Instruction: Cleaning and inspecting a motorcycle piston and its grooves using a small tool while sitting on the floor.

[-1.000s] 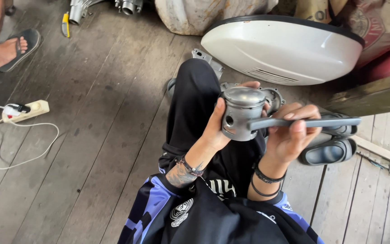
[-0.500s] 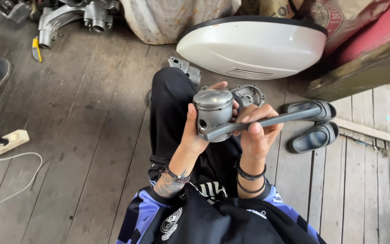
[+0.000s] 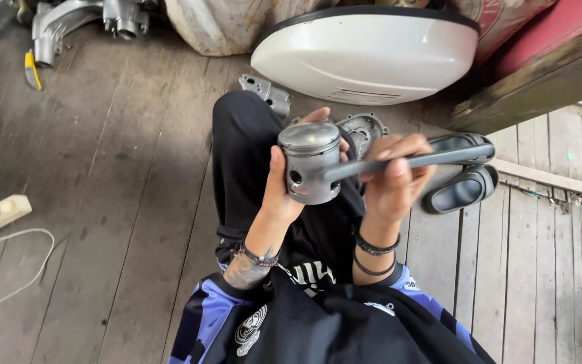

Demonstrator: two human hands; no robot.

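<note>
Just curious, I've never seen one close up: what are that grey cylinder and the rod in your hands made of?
Piston: looks like cast metal, probably aluminium, with a dull grey matte sheen. Rod: seems darker metal, perhaps steel, though it is blurred here.

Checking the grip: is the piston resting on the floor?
No, the left hand holds the piston up above the lap, while the right hand grips the connecting rod.
</note>
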